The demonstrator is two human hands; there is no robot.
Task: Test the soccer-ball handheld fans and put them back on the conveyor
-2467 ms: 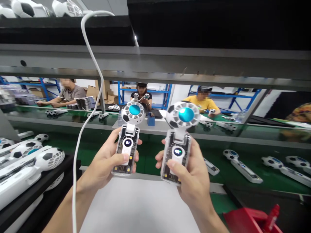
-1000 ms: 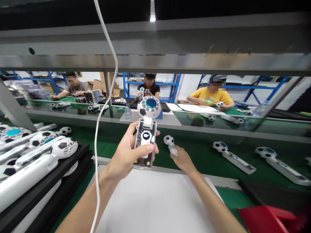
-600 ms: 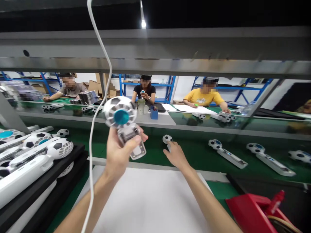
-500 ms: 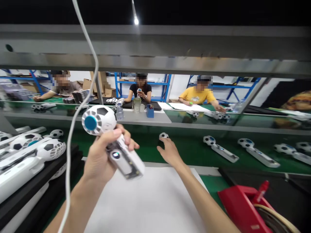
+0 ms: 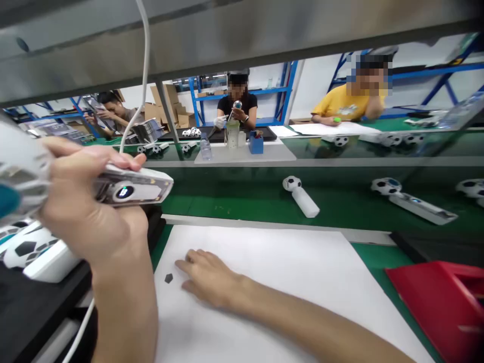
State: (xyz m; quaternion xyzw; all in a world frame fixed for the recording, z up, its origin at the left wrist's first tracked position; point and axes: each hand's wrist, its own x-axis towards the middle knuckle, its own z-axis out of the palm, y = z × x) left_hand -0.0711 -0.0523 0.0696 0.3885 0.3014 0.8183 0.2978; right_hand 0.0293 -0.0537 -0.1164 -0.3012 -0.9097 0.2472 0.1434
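Handheld fan (image 5: pixel 149 191): gripped in the left hand (image 5: pixel 85 196), fingers wrapped near where its ball-patterned head meets the handle; the head sits left of the fingers, cut by the frame edge, and the clear-faced handle sticks out to their right.
Fan grip: firm fingers near the join look sound; the handle is best kept clear of the white cable (image 5: pixel 145 60), which passes behind the hand and could snag.
Left forearm: rises steeply from the bottom edge, the hand tipped leftward above it.
Black pentagon (image 5: pixel 168 278): flat on the white sheet (image 5: pixel 295 257), just beyond the gap between the thumb and index finger of the right hand (image 5: pixel 209 277), touching neither.
Pentagon handling: it looks thin, so a fingertip pinch at its edge should serve better than a flat palm.
Right fingers: loosely spread, slightly bent, with nothing visible in them; contact with the sheet cannot be told.
Right forearm: palm down, slanting in low from the bottom right.
Red bin (image 5: pixel 434 297): well right of the right fingers.
Green belt (image 5: pixel 227 196): beyond the right fingers, bearing a white-handled fan (image 5: pixel 306 202).
Yellow-shirted co-worker (image 5: pixel 346 103): seated farther off, beyond the belt.
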